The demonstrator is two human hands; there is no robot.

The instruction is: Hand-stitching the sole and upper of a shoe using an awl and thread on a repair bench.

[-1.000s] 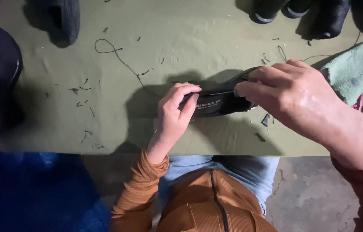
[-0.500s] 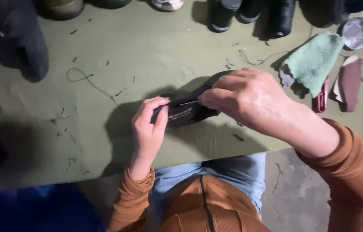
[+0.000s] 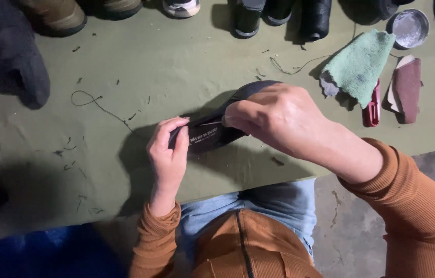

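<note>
Black shoe sole [image 3: 212, 135] — a flat dark piece with pale print on its face — lies at the near middle of the olive-green desk [image 3: 125, 62], held between both hands. The left hand [image 3: 168, 152] pinches its near end, fingers curled shut over the edge; the right hand [image 3: 279, 121] covers the far end, its grip pressed together on a thin needle-like tool [image 3: 213, 122] whose tip meets the sole's upper edge. Judging by the loose thread ends [image 3: 91, 100] and snippets scattered over the cloth, stitching or trimming along the rim looks under way, not finished; how much of the edge is done cannot be told. Farther out lie a green rag [image 3: 361, 64], a red tool [image 3: 371, 105] under it, a brown leather scrap [image 3: 407, 87], a round tin [image 3: 407, 27] and a row of shoes [image 3: 52, 15] along the far side. Against half a second ago the hands hold the same pose — only the view sits slightly differently.
</note>
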